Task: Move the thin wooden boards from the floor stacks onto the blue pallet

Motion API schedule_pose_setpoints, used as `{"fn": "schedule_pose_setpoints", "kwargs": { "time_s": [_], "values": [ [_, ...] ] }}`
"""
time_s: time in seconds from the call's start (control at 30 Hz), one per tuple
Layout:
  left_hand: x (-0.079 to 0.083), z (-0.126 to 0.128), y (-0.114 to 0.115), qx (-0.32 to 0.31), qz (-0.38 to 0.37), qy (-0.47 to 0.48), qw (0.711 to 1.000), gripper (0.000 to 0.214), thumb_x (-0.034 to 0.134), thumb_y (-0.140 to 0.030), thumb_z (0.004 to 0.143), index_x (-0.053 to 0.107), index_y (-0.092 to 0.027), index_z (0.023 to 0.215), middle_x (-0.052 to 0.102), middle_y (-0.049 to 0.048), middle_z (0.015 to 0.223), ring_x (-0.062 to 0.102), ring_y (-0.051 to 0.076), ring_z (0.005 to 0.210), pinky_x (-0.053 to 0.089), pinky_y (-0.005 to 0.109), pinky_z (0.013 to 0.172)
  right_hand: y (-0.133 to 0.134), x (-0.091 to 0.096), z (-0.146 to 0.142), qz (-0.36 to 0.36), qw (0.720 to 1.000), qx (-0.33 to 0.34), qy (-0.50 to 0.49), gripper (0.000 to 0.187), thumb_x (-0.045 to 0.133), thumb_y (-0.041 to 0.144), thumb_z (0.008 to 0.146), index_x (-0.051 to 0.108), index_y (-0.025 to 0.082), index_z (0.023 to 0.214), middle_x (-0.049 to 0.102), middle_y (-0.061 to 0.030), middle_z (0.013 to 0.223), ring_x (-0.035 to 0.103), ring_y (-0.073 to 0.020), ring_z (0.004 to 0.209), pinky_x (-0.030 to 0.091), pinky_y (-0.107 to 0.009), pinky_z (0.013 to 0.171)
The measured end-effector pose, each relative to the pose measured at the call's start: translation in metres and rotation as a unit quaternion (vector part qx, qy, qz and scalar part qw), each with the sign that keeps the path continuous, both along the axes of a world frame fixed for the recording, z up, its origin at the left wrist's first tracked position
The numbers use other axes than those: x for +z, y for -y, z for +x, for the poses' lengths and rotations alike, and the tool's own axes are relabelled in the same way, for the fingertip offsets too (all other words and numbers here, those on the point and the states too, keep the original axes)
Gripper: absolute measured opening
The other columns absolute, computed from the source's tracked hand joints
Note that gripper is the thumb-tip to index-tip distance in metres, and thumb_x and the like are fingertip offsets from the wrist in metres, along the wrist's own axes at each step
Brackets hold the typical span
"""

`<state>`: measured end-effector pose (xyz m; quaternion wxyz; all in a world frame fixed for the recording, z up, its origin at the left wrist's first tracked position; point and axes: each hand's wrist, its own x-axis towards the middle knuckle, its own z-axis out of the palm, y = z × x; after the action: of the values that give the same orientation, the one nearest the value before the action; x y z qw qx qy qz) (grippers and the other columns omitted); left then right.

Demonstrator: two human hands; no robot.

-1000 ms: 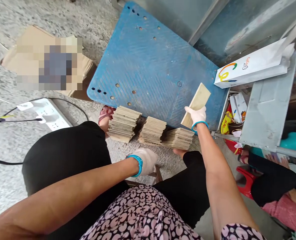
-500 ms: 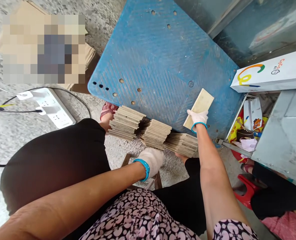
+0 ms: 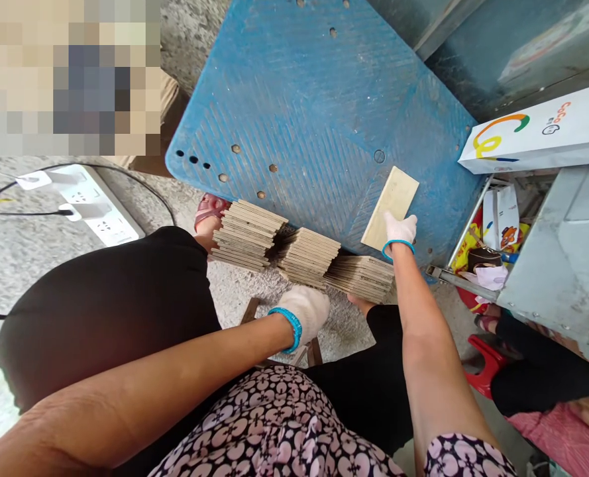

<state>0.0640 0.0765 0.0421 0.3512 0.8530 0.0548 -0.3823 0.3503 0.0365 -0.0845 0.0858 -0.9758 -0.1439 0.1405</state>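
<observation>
My right hand, in a white glove with a blue cuff, grips the near end of a thin pale wooden board that lies flat against the blue plastic pallet. Three stacks of similar thin boards stand in a row on the ground at the pallet's near edge. My left hand, gloved the same way, hangs curled over a small wooden stool between my knees; what it holds, if anything, is hidden.
A white power strip with cables lies on the concrete at left. At right stand a white paper bag, a grey metal shelf with clutter beneath, a red stool and another person's legs.
My right hand has lowered the board from tilted in the air down flat onto the blue pallet. My left hand has drifted slightly right. The camera has moved closer.
</observation>
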Motion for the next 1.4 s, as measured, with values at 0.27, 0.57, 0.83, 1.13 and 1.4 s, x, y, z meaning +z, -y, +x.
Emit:
{"fn": "schedule_pose_setpoints", "kwargs": {
  "time_s": [0.27,0.57,0.83,1.13,1.4],
  "values": [
    [0.004,-0.004,0.001,0.014,-0.004,0.051,0.999,0.031,0.058,-0.012,0.079,0.063,-0.004,0.109,0.067,0.0215,0.095,0.066,0.037,0.088,0.054,0.047,0.07,0.075,0.076,-0.026,0.031,0.995,0.092,-0.021,0.035,0.056,0.042,0.081,0.064,0.014,0.101,0.068,-0.0085,0.095,0.062,-0.0215,0.091,0.046,-0.033,0.086],
    [0.023,-0.012,-0.002,-0.025,0.024,0.066,0.997,0.028,0.051,-0.007,0.081,0.064,-0.003,0.106,0.068,0.0213,0.095,0.066,0.037,0.089,0.053,0.047,0.072,0.161,0.102,-0.121,-0.285,0.864,0.384,-0.159,0.023,0.043,0.029,0.092,0.062,0.023,0.104,0.064,-0.0078,0.106,0.059,-0.0208,0.094,0.042,-0.03,0.078],
    [0.022,-0.012,0.007,-0.095,0.024,0.046,0.994,0.027,0.054,-0.006,0.079,0.065,-0.004,0.105,0.068,0.0217,0.094,0.066,0.037,0.09,0.054,0.046,0.074,0.159,0.086,-0.147,-0.304,0.859,0.405,-0.076,0.024,0.037,0.033,0.097,0.058,0.022,0.103,0.061,-0.0083,0.103,0.055,-0.0215,0.088,0.038,-0.032,0.071],
    [0.019,-0.013,0.014,-0.103,0.04,0.041,0.993,0.029,0.051,-0.005,0.081,0.067,-0.005,0.106,0.069,0.0197,0.097,0.067,0.036,0.091,0.055,0.046,0.074,0.177,0.078,-0.162,-0.281,0.866,0.413,-0.025,0.037,0.046,0.017,0.091,0.048,0.014,0.127,0.055,-0.0135,0.117,0.049,-0.0246,0.102,0.038,-0.035,0.084],
    [0.014,-0.011,0.017,-0.077,0.017,0.022,0.997,0.027,0.054,-0.007,0.08,0.069,-0.004,0.103,0.069,0.0239,0.098,0.066,0.038,0.094,0.053,0.049,0.076,0.182,0.081,-0.162,-0.231,0.882,0.404,-0.068,0.02,0.049,0.025,0.09,0.059,0.017,0.106,0.057,-0.0118,0.112,0.049,-0.0249,0.102,0.037,-0.036,0.089]
  ]
}}
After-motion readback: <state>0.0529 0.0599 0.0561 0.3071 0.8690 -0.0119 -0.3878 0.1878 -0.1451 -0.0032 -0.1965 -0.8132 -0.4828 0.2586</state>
